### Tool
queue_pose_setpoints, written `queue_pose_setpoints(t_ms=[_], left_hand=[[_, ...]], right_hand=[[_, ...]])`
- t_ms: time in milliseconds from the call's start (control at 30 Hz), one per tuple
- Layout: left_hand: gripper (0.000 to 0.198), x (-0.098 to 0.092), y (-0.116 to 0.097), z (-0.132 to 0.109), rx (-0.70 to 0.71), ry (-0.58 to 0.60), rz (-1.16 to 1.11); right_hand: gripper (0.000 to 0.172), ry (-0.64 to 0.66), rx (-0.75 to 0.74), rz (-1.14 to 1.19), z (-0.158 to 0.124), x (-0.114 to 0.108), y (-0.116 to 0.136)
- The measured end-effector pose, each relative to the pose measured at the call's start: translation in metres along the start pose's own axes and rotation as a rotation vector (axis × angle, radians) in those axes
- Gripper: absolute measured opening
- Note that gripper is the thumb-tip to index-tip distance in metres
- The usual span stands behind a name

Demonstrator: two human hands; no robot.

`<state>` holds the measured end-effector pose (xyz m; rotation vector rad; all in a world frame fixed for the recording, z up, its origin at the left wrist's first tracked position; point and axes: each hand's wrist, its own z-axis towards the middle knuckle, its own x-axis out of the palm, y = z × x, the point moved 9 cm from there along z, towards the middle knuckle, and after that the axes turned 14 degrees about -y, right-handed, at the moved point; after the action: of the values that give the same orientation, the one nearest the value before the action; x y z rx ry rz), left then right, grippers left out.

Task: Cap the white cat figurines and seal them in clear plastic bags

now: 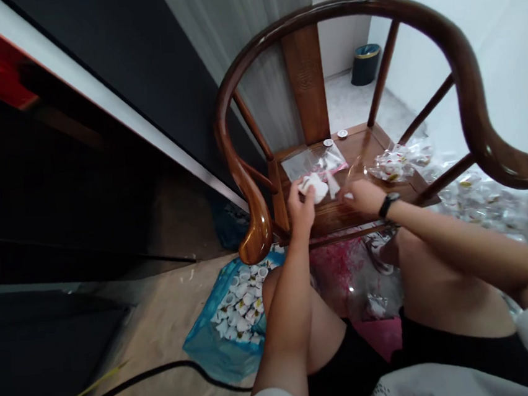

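Over the seat of a wooden armchair [368, 213], my left hand [301, 204] grips a small white moulded piece [315, 188] with its fingers closed round it. My right hand [364, 197], wearing a dark wristwatch [388, 204], is just to the right with its fingers pinched together. A small whitish bit shows at those fingertips, too small to name. Between the hands a clear, pale strip [332, 185] is visible. Behind the left hand lie clear plastic bags [299, 165] on the seat. Two small round white pieces [342, 134] rest near the chair back.
A blue bag [203, 338] of white pieces lies open on the floor, left of my legs. Several filled clear packets [394, 163] sit at the seat's right, with a pile of packets [483, 202] beyond. A black cable [168, 366] crosses the floor. A dark bin [366, 67] stands behind.
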<state>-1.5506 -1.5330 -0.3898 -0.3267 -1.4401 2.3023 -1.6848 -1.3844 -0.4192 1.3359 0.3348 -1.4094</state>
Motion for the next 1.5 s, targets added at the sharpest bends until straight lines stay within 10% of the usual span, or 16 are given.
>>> queue_pose_setpoints(t_ms=[133, 400, 700, 1033, 1167, 1500], left_hand=[[0.061, -0.006, 0.030, 0.003, -0.261, -0.068, -0.107], [0.068, 0.019, 0.041, -0.017, -0.469, 0.066, -0.226], [0.058, 0.042, 0.040, -0.037, -0.552, 0.239, -0.217], [0.042, 0.089, 0.053, -0.056, -0.097, 0.527, 0.065], [0.029, 0.098, 0.064, -0.063, 0.207, 0.610, 0.296], [0.011, 0.106, 0.087, -0.065, 0.231, 0.663, 0.477]], right_hand=[[0.018, 0.195, -0.003, -0.106, -0.049, 0.053, 0.017], [0.021, 0.153, -0.066, 0.021, -0.048, 0.057, 0.008], [0.084, -0.374, -0.150, 0.373, -0.050, -0.037, 0.033], [0.045, -0.597, 0.058, 0.313, -0.074, -0.094, -0.011], [0.035, -0.393, 0.110, 0.279, -0.085, -0.087, -0.034], [0.024, 0.653, -0.054, 0.096, -0.148, 0.037, 0.014]])
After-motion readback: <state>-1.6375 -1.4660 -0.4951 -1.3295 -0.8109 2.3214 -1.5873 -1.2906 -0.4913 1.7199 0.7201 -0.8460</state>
